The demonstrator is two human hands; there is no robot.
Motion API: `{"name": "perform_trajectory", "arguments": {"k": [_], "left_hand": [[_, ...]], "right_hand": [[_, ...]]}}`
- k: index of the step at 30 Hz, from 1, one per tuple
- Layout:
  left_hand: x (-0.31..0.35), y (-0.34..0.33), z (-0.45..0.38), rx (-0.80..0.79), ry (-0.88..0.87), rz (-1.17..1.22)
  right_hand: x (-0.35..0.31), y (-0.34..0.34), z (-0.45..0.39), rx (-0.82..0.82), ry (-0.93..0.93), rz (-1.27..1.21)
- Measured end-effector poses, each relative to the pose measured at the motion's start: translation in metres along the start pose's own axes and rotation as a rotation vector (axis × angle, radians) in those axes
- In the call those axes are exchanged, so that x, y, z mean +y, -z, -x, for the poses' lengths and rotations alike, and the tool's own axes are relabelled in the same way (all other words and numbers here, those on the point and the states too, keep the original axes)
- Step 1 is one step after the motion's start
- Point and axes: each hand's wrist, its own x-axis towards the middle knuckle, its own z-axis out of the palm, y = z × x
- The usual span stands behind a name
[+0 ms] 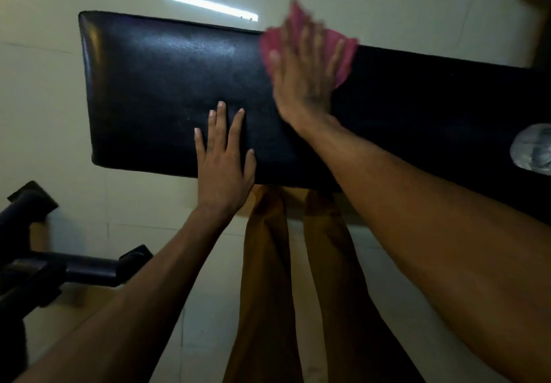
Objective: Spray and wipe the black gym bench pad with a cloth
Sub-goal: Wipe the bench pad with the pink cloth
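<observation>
The black bench pad (167, 90) is seen stretched across the view above a pale tiled floor (44, 108). A pink cloth (343, 54) is pressed flat against its far edge by the right hand (301, 84), fingers spread straight. The left hand (223, 168) is laid open on the near edge. A clear, blurred object (533, 150) is seen at the pad's right end.

Black bench pad (167, 90) lies flat, glossy and long, running left to right. Pink cloth (343, 54) sits spread and blurred on the pad's far edge, right of middle.
</observation>
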Motion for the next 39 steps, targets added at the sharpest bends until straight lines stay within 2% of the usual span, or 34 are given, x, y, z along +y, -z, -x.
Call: {"name": "perform_trajectory", "arguments": {"k": [2,3,4,5,8,9,10,11,12,15,16,17,18,21,23,24,26,28,30,32,34,36,37,38,39], "left_hand": [[0.002,0.000,0.000,-0.001,0.014,0.002],[0.003,0.001,0.000,-0.004,0.013,0.004],[0.003,0.001,-0.001,-0.008,0.011,0.010],[0.003,0.003,0.000,-0.008,0.015,0.018],[0.002,0.006,0.000,-0.002,0.005,0.018],[0.001,0.006,0.000,-0.003,-0.021,-0.016],[0.001,0.004,0.000,-0.009,-0.065,-0.064],[0.001,0.002,0.000,-0.018,-0.112,-0.109],[0.001,-0.001,0.000,-0.027,-0.144,-0.136],[0.007,-0.006,0.000,-0.035,-0.133,-0.138],[0.009,-0.006,0.000,-0.029,-0.129,-0.127],[0.012,-0.005,0.000,-0.022,-0.140,-0.112],[0.015,-0.004,-0.001,-0.019,-0.171,-0.098],[0.028,-0.006,-0.002,-0.072,-0.313,-0.095],[0.040,-0.012,-0.003,-0.122,-0.374,-0.122],[0.046,-0.015,-0.004,-0.141,-0.390,-0.139],[0.057,-0.022,-0.008,-0.158,-0.391,-0.171],[0.066,-0.026,-0.011,-0.154,-0.367,-0.176],[0.072,-0.027,-0.013,-0.152,-0.340,-0.161],[0.074,-0.026,-0.013,-0.151,-0.320,-0.142],[0.075,-0.024,-0.013,-0.158,-0.315,-0.141],[0.077,-0.023,-0.013,-0.170,-0.313,-0.154],[0.077,-0.023,-0.013,-0.175,-0.310,-0.161],[0.078,-0.023,-0.013,-0.178,-0.304,-0.162],[0.079,-0.023,-0.013,-0.179,-0.295,-0.159]], "right_hand": [[-0.003,-0.001,0.016,-0.118,0.451,0.083],[0.005,-0.001,0.022,-0.154,0.570,0.115],[0.014,-0.003,0.025,-0.137,0.570,0.129],[0.024,-0.006,0.028,-0.087,0.450,0.116],[0.055,-0.008,0.046,0.093,-0.179,-0.001],[0.058,-0.011,0.057,0.125,-0.320,-0.030],[0.058,-0.015,0.071,0.148,-0.384,-0.040],[0.056,-0.020,0.087,0.147,-0.368,-0.039],[0.054,-0.026,0.105,0.122,-0.270,-0.029],[0.072,-0.047,0.159,0.005,0.212,0.091],[0.088,-0.051,0.171,-0.012,0.260,0.122],[0.104,-0.053,0.180,-0.007,0.197,0.124],[0.117,-0.052,0.189,0.017,0.043,0.098],[0.121,-0.052,0.199,0.145,-0.544,-0.145],[0.098,-0.053,0.190,0.234,-0.722,-0.330],[0.089,-0.054,0.185,0.236,-0.729,-0.365],[0.087,-0.055,0.184,0.167,-0.613,-0.296],[0.113,-0.051,0.188,0.106,-0.417,-0.140],[0.154,-0.042,0.183,0.130,-0.363,-0.061],[0.186,-0.028,0.157,0.277,-0.553,-0.095],[0.198,-0.012,0.118,0.410,-0.856,-0.206],[0.191,-0.002,0.086,0.411,-1.036,-0.266],[0.184,0.002,0.078,0.387,-0.995,-0.251],[0.180,0.002,0.076,0.357,-0.850,-0.202],[0.178,0.003,0.079,0.292,-0.619,-0.109]]}}
